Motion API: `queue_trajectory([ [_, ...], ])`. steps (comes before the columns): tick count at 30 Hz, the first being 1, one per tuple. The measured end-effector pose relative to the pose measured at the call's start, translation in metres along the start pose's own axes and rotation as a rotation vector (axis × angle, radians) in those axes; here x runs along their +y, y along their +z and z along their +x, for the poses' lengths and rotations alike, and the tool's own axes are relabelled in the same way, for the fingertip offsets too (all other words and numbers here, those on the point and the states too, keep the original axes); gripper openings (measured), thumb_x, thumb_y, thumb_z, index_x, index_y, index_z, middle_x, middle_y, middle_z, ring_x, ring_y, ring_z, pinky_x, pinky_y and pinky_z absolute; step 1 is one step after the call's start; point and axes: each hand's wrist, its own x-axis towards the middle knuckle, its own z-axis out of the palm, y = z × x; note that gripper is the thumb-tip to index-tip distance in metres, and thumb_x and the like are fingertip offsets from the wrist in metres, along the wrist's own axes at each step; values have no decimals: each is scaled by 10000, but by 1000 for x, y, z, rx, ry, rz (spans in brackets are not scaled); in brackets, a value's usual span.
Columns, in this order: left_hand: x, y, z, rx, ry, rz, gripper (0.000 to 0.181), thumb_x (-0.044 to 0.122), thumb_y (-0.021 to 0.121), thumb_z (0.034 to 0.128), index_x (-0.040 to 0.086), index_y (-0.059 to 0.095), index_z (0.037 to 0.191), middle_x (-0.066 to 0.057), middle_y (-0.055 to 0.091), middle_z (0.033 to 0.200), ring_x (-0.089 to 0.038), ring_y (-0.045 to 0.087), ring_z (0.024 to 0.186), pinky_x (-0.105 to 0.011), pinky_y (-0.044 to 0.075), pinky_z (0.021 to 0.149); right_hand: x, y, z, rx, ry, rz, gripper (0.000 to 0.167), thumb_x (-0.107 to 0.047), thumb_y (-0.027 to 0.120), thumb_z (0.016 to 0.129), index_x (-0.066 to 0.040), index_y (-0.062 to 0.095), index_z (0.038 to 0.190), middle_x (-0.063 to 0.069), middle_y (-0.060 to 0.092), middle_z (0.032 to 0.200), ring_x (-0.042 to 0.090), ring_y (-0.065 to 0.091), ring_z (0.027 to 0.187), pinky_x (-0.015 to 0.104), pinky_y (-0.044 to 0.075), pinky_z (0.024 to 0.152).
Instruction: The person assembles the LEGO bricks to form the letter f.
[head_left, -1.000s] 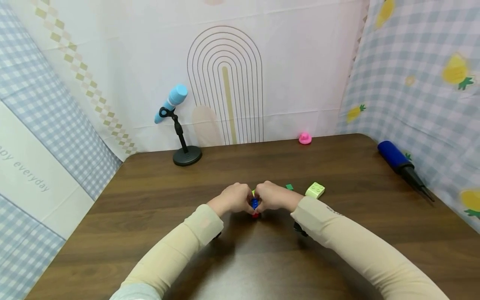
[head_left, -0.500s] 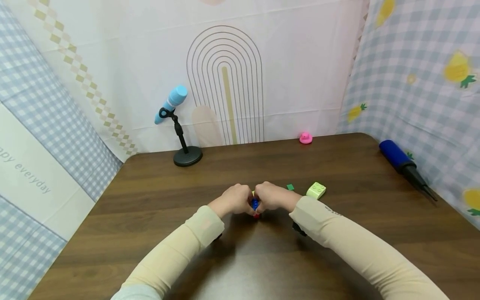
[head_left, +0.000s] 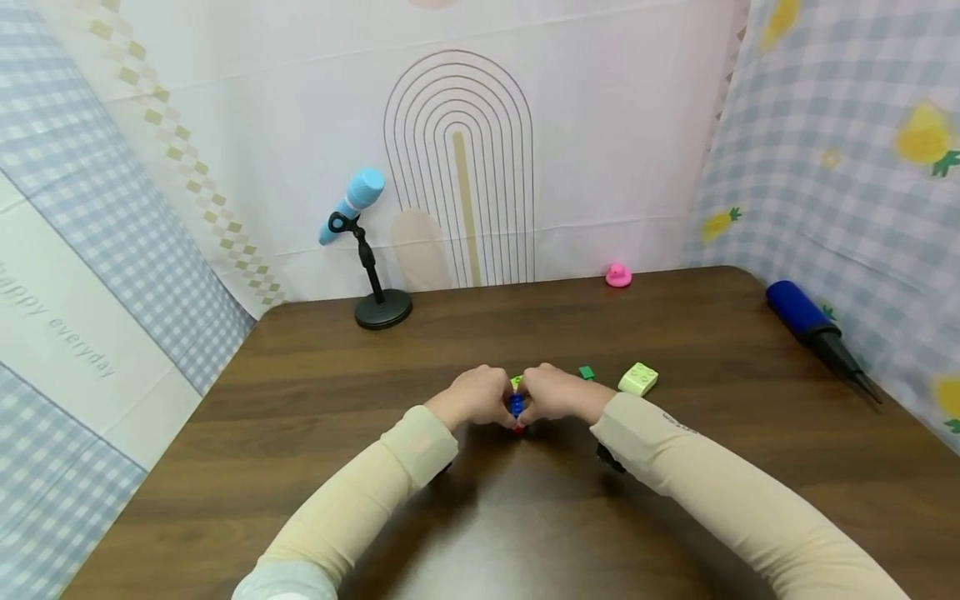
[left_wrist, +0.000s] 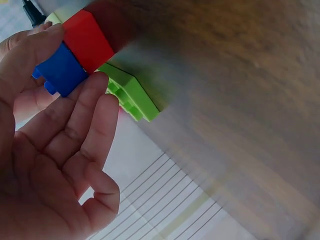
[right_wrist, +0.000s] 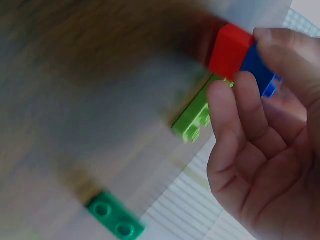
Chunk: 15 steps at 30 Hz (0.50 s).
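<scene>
A blue building brick [left_wrist: 62, 74] sits studs up against the top of a red brick [left_wrist: 90, 40], which rests on the table. My left hand [head_left: 480, 395] holds the blue brick from the left, thumb on the near side and fingertips on the far side. From the right, my right hand [head_left: 557, 392] pinches the same brick, its thumb [right_wrist: 270, 45] near the seam with the red one. Just behind the pair lies a lime green brick [right_wrist: 192, 114], partly hidden by the fingers in both wrist views.
A small dark green brick [head_left: 587, 372] and a pale yellow-green brick [head_left: 638, 379] lie right of the hands. Farther off stand a blue microphone [head_left: 364, 190] on a black stand, a pink duck [head_left: 618, 276] and a blue hand pump [head_left: 802, 318].
The head view has shifted slightly, moving the whole scene a little to the right. Both hands keep their hold on the blue brick, with little visible motion.
</scene>
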Motion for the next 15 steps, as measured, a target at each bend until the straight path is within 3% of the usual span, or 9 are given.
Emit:
queue_trajectory([
  [5,3,3,2,-37,-19,23,243,364,751,644,162,615,653,78,534,570,-100,482,553,-254,394,506,10,-4,-2,-18,37,-16,298,-212,764,655,-57,667,890,-41,574,669,112,490,602,267,416,545],
  [11,4,1,1,-24,-44,64,260,371,751,641,158,604,643,72,531,574,-108,480,561,-267,392,508,15,-2,5,136,53,-223,153,-154,658,760,-89,651,898,3,572,797,166,510,710,353,427,556],
  [15,5,-1,0,-22,-35,82,259,372,747,648,164,594,651,74,522,602,-101,489,577,-263,397,519,18,6,10,122,78,-298,270,-175,603,815,-101,595,1075,52,558,1027,228,492,864,382,429,621],
])
